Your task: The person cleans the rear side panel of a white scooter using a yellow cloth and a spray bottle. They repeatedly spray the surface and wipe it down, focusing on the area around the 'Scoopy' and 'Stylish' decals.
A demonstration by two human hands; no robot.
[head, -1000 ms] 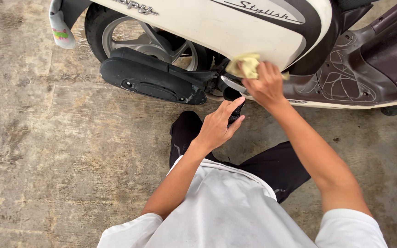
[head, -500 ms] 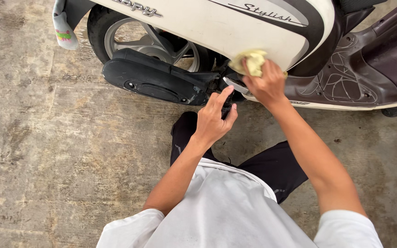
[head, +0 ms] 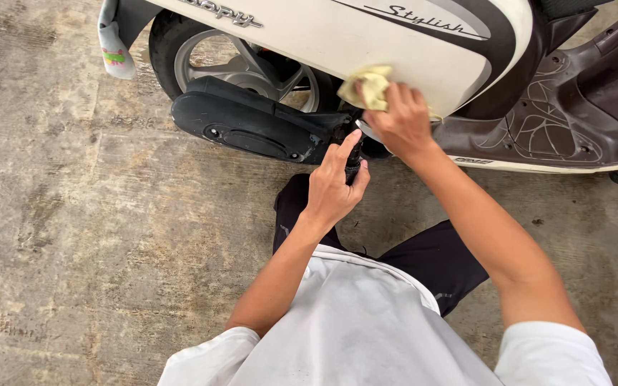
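A cream and black scooter stands across the top of the view, its rear wheel at the upper left. My right hand grips a pale yellow cloth and presses it against the lower edge of the cream side panel. My left hand is closed around a black part that sticks out under the body, just right of the black engine cover. Below the hands are my white shirt and black trousers.
The scooter's dark brown footboard runs to the right. A grey mudflap with a coloured sticker hangs behind the rear wheel. Rough stained concrete floor spreads to the left and below.
My right hand has slid the cloth left along the panel's lower edge. My left hand has risen from my knee and closed on the black part under the body.
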